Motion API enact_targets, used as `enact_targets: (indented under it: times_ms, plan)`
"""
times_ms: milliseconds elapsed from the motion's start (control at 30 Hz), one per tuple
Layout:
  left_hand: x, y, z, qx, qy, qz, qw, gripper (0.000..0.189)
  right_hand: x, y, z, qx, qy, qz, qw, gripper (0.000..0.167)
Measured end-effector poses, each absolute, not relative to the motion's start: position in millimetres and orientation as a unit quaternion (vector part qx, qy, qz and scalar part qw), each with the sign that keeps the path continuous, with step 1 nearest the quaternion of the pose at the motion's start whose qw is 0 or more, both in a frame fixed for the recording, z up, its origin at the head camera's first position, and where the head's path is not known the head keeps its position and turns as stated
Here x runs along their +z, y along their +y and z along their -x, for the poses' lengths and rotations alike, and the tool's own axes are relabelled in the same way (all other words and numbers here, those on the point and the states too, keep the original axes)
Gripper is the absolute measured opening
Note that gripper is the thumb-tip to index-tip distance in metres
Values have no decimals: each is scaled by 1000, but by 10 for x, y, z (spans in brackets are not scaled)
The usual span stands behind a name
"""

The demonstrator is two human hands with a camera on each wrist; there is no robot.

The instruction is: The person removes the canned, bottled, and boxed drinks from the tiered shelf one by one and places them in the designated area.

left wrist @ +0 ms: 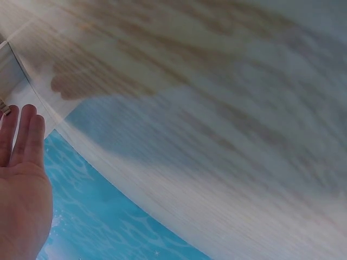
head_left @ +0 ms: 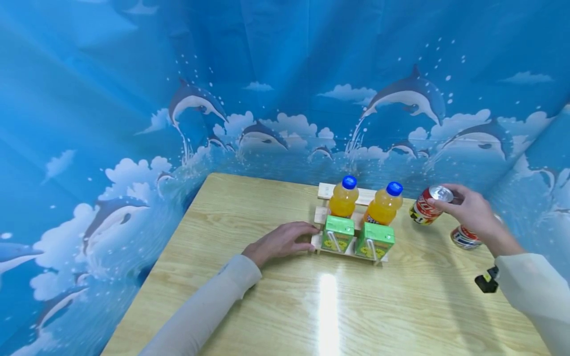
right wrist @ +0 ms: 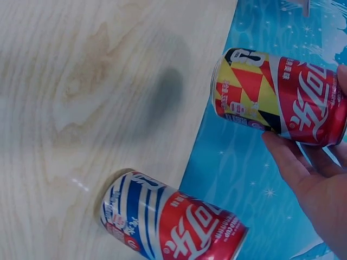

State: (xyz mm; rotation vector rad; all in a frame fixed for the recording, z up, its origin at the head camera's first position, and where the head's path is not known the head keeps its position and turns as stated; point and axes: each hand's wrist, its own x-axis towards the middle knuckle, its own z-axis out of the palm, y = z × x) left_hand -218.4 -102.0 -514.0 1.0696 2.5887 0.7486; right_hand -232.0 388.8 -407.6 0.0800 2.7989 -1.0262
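In the head view, my right hand point(head_left: 478, 212) grips a red cola can point(head_left: 425, 207) with a yellow and black pattern near its base. The right wrist view shows this can point(right wrist: 271, 95) off the table, its shadow apart from it. A second cola can point(right wrist: 173, 216), with blue and white stripes, stands on the table below it. My left hand point(head_left: 285, 242) touches the left side of a small wooden rack point(head_left: 326, 191), its fingers extended in the left wrist view. Two orange drink bottles point(head_left: 343, 200) with blue caps stand on the rack behind two green juice boxes point(head_left: 338, 225).
The wooden table point(head_left: 231, 207) has its back edge against a blue dolphin-print curtain point(head_left: 285, 99). A small black object point(head_left: 487, 280) shows beside the right sleeve. Light reflects off the tabletop in front of the rack.
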Motion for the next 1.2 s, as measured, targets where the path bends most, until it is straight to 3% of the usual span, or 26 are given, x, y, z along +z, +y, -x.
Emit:
enact_targets:
  times_ms: [1200]
  plan:
    - [-5142,-1028,2175,264,886,-361,123,59,-4470,4019,2178,-364,929,-38,55,93]
